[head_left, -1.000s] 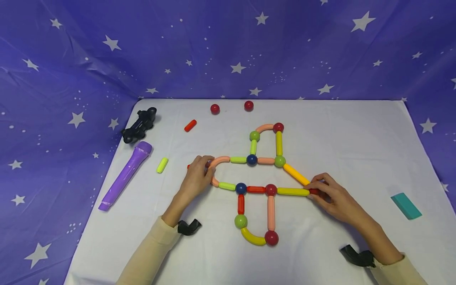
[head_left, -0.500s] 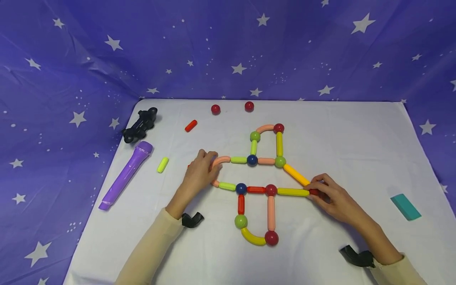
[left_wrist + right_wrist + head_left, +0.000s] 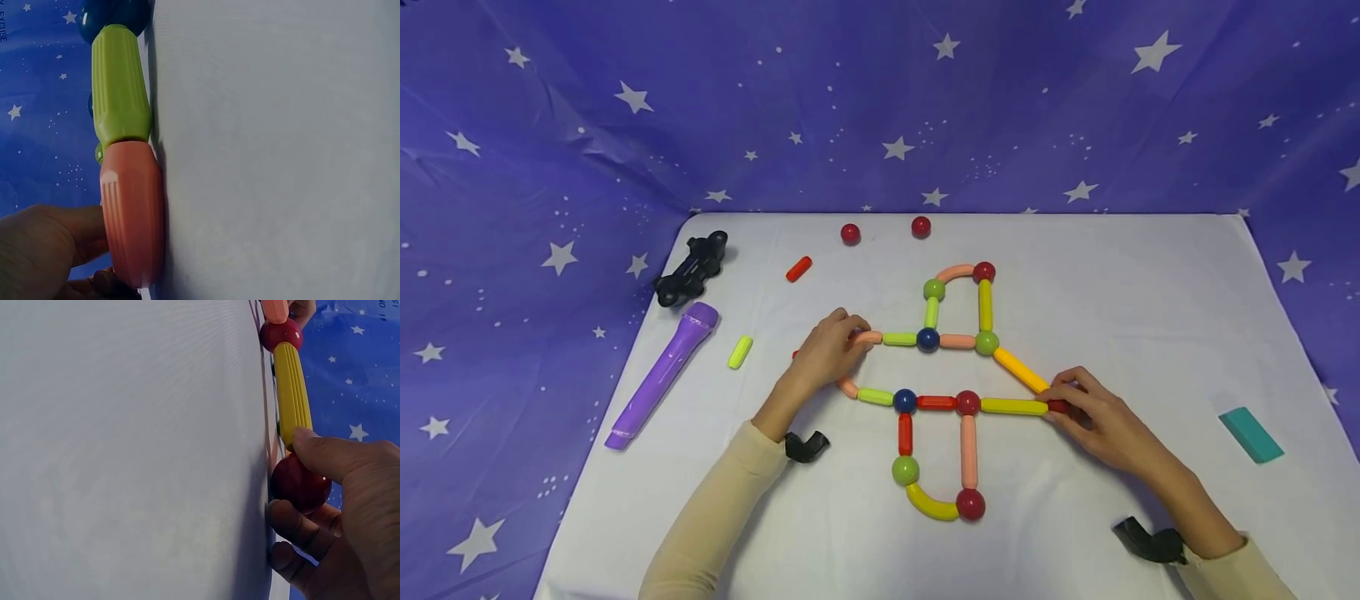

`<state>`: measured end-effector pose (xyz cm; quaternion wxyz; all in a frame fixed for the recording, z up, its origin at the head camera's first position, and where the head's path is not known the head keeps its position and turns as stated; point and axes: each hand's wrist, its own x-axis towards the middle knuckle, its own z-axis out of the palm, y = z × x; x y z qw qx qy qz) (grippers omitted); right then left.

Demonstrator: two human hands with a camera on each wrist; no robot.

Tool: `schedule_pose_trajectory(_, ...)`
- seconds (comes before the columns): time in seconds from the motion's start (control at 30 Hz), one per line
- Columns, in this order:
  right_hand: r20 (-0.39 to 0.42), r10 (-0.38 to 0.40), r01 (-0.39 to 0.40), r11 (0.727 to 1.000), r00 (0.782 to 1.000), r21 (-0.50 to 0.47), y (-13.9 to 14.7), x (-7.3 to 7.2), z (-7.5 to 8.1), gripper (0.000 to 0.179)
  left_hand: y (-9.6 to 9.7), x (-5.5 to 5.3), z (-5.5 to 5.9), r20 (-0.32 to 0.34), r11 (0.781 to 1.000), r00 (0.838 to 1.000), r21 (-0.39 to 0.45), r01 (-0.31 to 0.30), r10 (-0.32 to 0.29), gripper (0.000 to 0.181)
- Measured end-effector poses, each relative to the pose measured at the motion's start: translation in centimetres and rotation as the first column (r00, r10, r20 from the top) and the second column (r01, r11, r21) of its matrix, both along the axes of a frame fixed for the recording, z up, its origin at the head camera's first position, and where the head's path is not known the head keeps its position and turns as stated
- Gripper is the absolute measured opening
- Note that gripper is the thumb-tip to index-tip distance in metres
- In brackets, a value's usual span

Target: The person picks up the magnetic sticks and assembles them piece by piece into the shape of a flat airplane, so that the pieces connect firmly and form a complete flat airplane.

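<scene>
On the white table lies a flat figure built from magnetic sticks and balls. My left hand [image 3: 827, 354] pinches the pink curved stick [image 3: 871, 337] at the figure's left end; its fingers hide the middle of the curve. Lime sticks [image 3: 876, 397] join both ends of that curve to blue balls [image 3: 928, 339]. My right hand [image 3: 1105, 417] holds a red ball [image 3: 300, 483] between thumb and fingers at the right tip, where a yellow stick [image 3: 1015, 407] and an orange-yellow stick [image 3: 1021, 369] meet. Two side loops stick out, one ending at a red ball [image 3: 971, 505] nearest me.
Loose red balls [image 3: 850, 234], a short red stick [image 3: 799, 268] and a lime stick [image 3: 740, 352] lie behind and left. A purple microphone-shaped toy [image 3: 662, 377] and a black object [image 3: 691, 269] line the left edge. A teal block [image 3: 1251, 434] lies far right.
My left hand has slid along the pink curved stick, rightward and away from me, toward its far end. The right hand stays on the red ball.
</scene>
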<state>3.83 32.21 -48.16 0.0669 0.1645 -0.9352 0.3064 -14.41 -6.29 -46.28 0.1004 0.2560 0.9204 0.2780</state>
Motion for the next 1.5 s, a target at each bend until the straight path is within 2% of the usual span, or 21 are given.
schedule_pose_trajectory(0.17,0.023,-0.018,0.017,0.999,1.0,0.039,-0.2,-0.2,0.0,0.042,0.0,0.0,0.0,-0.012,1.0,1.0,0.012,-0.007,0.007,0.023)
schedule_pose_trajectory(0.4,0.023,-0.013,0.012,0.999,1.0,0.038,-0.3,-0.3,0.0,0.04,-0.1,0.2,0.1,-0.018,1.0,1.0,0.002,-0.009,0.01,0.024)
schedule_pose_trajectory(0.57,0.017,-0.014,0.014,0.999,1.0,0.034,-0.2,-0.2,0.0,0.041,0.2,-0.1,0.2,0.002,1.0,1.0,0.003,0.026,-0.026,0.031)
schedule_pose_trajectory(0.73,0.026,-0.018,0.017,0.999,0.999,0.036,-0.2,-0.2,-0.2,0.042,0.7,-0.5,0.0,-0.033,0.997,0.997,0.021,0.073,-0.072,0.024)
schedule_pose_trajectory(0.9,0.025,-0.014,0.013,1.0,1.0,0.026,-0.2,-0.2,-0.3,0.042,0.8,-0.6,-0.1,-0.05,0.998,0.997,0.025,0.062,-0.061,0.025)
schedule_pose_trajectory(1.0,0.022,-0.006,0.006,1.0,1.0,0.022,-0.3,-0.2,-0.3,0.043,-0.1,0.0,0.4,-0.073,0.999,0.997,0.02,0.041,-0.039,0.029)
schedule_pose_trajectory(1.1,0.018,0.004,-0.004,1.0,1.0,0.017,-0.3,-0.3,-0.2,0.042,-1.8,1.4,1.2,-0.102,0.998,0.993,0.036,0.057,-0.053,0.027)
schedule_pose_trajectory(1.17,0.013,0.007,-0.008,1.0,1.0,0.02,-0.3,-0.3,-0.1,0.042,-3.1,2.7,1.8,-0.104,0.99,0.987,0.05,0.132,-0.126,0.025)
schedule_pose_trajectory(1.23,0.006,0.011,-0.011,1.0,1.0,0.017,-0.3,-0.4,-0.1,0.043,-4.1,4.0,2.0,-0.092,0.974,0.972,0.048,0.222,-0.217,0.026)
schedule_pose_trajectory(1.33,-0.002,0.009,-0.008,1.0,1.0,0.013,-0.1,-0.4,0.0,0.045,-4.7,5.2,1.5,-0.095,0.946,0.943,0.023,0.324,-0.32,0.025)
schedule_pose_trajectory(1.4,-0.009,0.01,-0.01,1.0,1.0,0.007,-0.1,-0.3,-0.1,0.045,-4.7,5.4,0.8,-0.134,0.942,0.934,0.001,0.334,-0.331,0.022)
schedule_pose_trajectory(1.5,-0.019,0.017,-0.017,1.0,1.0,0.004,-0.1,-0.2,-0.2,0.045,-4.5,5.4,0.1,-0.188,0.949,0.932,-0.001,0.316,-0.311,0.017)
